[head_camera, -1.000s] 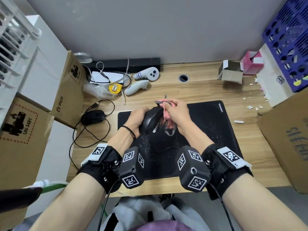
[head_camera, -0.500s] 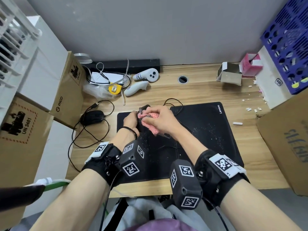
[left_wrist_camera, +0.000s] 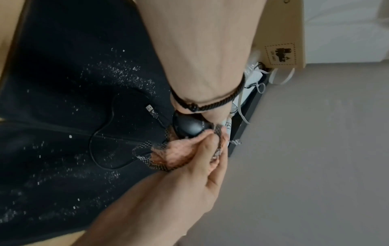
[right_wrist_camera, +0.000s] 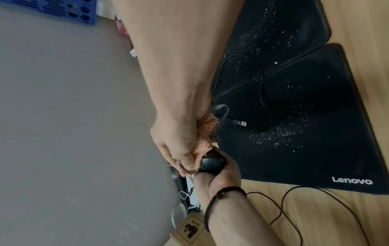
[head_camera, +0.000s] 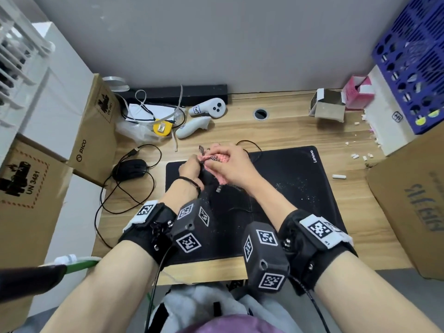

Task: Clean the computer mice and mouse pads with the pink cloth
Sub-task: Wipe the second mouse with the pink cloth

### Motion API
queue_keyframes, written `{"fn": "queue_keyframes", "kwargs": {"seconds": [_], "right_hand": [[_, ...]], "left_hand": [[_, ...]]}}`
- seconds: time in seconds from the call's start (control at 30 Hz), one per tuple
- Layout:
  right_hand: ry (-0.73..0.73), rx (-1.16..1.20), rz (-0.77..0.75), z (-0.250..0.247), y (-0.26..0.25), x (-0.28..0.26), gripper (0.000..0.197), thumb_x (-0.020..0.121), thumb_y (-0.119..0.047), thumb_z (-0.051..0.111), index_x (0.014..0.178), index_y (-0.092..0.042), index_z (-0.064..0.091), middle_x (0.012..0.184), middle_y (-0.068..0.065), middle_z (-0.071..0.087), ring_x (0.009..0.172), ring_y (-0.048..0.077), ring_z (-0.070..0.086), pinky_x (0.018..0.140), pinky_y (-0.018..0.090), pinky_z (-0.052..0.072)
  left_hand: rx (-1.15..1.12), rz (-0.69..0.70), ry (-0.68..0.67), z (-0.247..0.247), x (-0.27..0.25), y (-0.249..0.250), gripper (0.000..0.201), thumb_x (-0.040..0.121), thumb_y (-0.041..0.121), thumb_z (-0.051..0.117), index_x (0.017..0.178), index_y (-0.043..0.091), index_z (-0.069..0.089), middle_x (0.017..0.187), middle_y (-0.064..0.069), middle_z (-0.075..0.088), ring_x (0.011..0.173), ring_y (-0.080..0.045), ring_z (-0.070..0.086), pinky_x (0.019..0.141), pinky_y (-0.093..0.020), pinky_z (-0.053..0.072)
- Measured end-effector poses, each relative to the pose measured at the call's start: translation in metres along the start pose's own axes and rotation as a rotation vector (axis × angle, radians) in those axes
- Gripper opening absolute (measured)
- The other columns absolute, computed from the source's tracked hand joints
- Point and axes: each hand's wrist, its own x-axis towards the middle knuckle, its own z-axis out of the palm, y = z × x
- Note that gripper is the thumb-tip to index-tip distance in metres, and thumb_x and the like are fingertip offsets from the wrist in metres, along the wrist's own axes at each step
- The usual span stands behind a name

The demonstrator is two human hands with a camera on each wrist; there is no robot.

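Observation:
My left hand [head_camera: 191, 168] grips a black wired mouse [left_wrist_camera: 190, 127] [right_wrist_camera: 212, 164], held up above the back left of the black Lenovo mouse pad [head_camera: 300, 186]. My right hand [head_camera: 228, 164] holds the bunched pink cloth [left_wrist_camera: 174, 154] [head_camera: 217, 157] and presses it against the mouse's top. The cloth has a checked black-and-white edge. The mouse's cable and USB plug [right_wrist_camera: 242, 123] lie on the pad, which is speckled with white crumbs. A second pad [right_wrist_camera: 280, 30] overlaps it. A second black mouse [head_camera: 129, 169] sits on the desk to the left of the pad.
Two white controllers [head_camera: 209, 109] and a yellow tape measure [head_camera: 162, 127] lie at the back left. Cardboard boxes [head_camera: 96, 131] line the left side, and another box [head_camera: 413, 207] stands at the right. A small open carton [head_camera: 328, 108] and white crumbs lie at the back right.
The mouse was tilted up with the cloth behind it; my right hand has since brought the cloth over the mouse's top and both hands have shifted left and back.

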Motion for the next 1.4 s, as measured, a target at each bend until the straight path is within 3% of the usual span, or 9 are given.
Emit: {"fn": "queue_keyframes", "kwargs": {"seconds": [0.1,0.2,0.53,0.73,0.9,1.0,1.13,1.3,1.4], "right_hand": [[-0.177,-0.154,-0.060,-0.010,-0.002,-0.007,0.017,0.079,-0.012,0.079,0.094,-0.018,0.076,0.086,-0.016,0.054,0.084,0.007,0.055,0.071,0.002,0.040],[-0.215,-0.129,-0.030,-0.016,0.005,-0.010,0.016,0.077,-0.016,0.081,0.088,-0.026,0.075,0.092,-0.014,0.061,0.094,0.009,0.059,0.091,0.022,0.046],[0.320,0.274,0.065,-0.011,0.012,0.008,0.013,0.082,-0.026,0.074,0.095,-0.026,0.076,0.093,-0.002,0.075,0.091,0.017,0.070,0.088,0.041,0.057],[0.144,0.254,-0.021,0.010,0.000,-0.002,0.013,0.087,-0.012,0.071,0.092,-0.025,0.073,0.093,0.010,0.066,0.058,0.003,0.057,0.050,0.017,0.046],[0.005,0.104,-0.122,0.010,0.002,-0.007,0.025,0.076,-0.009,0.081,0.082,-0.031,0.071,0.110,0.002,0.060,0.101,0.016,0.060,0.093,0.028,0.045],[-0.034,0.053,-0.148,0.007,0.006,-0.009,0.027,0.073,-0.010,0.083,0.081,-0.033,0.071,0.097,-0.009,0.055,0.103,0.012,0.057,0.099,0.025,0.041],[0.060,0.175,-0.091,0.002,0.006,-0.008,0.019,0.076,-0.013,0.082,0.092,-0.021,0.075,0.102,-0.004,0.064,0.094,0.010,0.063,0.084,0.021,0.051],[0.303,0.244,0.061,-0.006,0.014,0.006,0.022,0.083,-0.028,0.076,0.103,-0.022,0.072,0.087,-0.002,0.072,0.072,0.006,0.065,0.057,0.011,0.048],[0.313,0.194,0.131,-0.011,0.017,0.009,0.010,0.088,-0.026,0.071,0.081,-0.032,0.067,0.064,-0.004,0.064,0.051,0.008,0.058,0.046,0.016,0.047]], "left_hand": [[-0.022,-0.029,0.032,0.003,-0.017,0.009,0.019,0.091,0.011,0.040,0.078,0.008,0.054,0.068,-0.010,0.061,0.053,-0.023,0.060,0.041,-0.022,0.048],[-0.020,-0.044,-0.004,0.006,-0.021,0.012,0.025,0.094,0.016,0.036,0.079,0.010,0.055,0.055,-0.007,0.061,0.043,-0.019,0.059,0.042,-0.023,0.048],[0.057,-0.064,-0.240,0.007,-0.050,0.013,0.018,0.090,0.022,0.049,0.090,0.009,0.061,0.078,-0.012,0.059,0.061,-0.022,0.058,0.058,-0.027,0.051],[0.025,-0.045,0.015,0.008,-0.057,0.019,0.027,0.098,0.013,0.037,0.079,0.008,0.055,0.043,-0.006,0.060,0.066,-0.023,0.056,0.046,-0.026,0.048],[-0.021,-0.015,-0.025,-0.003,-0.061,0.019,0.026,0.089,-0.001,0.058,0.115,-0.002,0.058,0.081,-0.007,0.058,0.097,-0.029,0.062,0.079,-0.029,0.049],[-0.042,-0.073,-0.143,-0.006,-0.061,0.018,0.015,0.091,0.002,0.056,0.104,-0.006,0.061,0.064,-0.006,0.059,0.072,-0.023,0.057,0.082,-0.033,0.049],[-0.126,-0.141,-0.090,0.010,-0.055,0.024,0.030,0.100,0.015,0.037,0.078,0.004,0.055,0.052,-0.012,0.062,0.051,-0.024,0.061,0.044,-0.025,0.053],[0.065,-0.063,-0.197,0.008,-0.062,0.016,0.022,0.096,0.020,0.043,0.081,0.010,0.056,0.073,-0.010,0.055,0.057,-0.021,0.055,0.049,-0.023,0.050],[0.163,-0.001,-0.188,0.002,-0.057,0.013,0.022,0.094,0.018,0.046,0.074,0.014,0.056,0.066,-0.008,0.056,0.048,-0.018,0.055,0.048,-0.022,0.047]]}}
